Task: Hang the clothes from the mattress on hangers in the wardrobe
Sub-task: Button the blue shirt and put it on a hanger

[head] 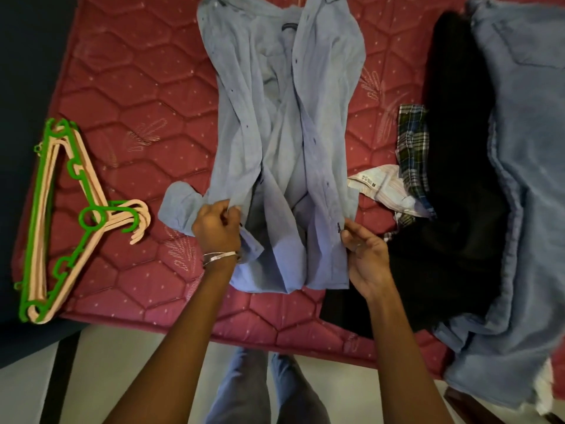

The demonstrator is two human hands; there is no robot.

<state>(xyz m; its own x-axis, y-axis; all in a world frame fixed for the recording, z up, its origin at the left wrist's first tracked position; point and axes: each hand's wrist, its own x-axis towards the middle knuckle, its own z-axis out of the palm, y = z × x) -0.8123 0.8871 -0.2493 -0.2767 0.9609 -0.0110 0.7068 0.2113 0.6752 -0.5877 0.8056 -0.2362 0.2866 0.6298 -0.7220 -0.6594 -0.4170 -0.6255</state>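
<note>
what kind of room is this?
Probably a bedroom: a bare red quilted mattress with clothes laid out on it, a blue shirt and jeans, plus a stack of plastic hangers at its edge.

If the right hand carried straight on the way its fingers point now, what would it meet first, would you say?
The right hand already pinches the blue shirt at its buttoned edge, so more of that shirt's fabric comes first, probably; depth is unclear.

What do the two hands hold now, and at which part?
Both hold the blue shirt near its lower end: the left hand grips the left front edge, the right hand pinches the buttoned right front edge.
</note>
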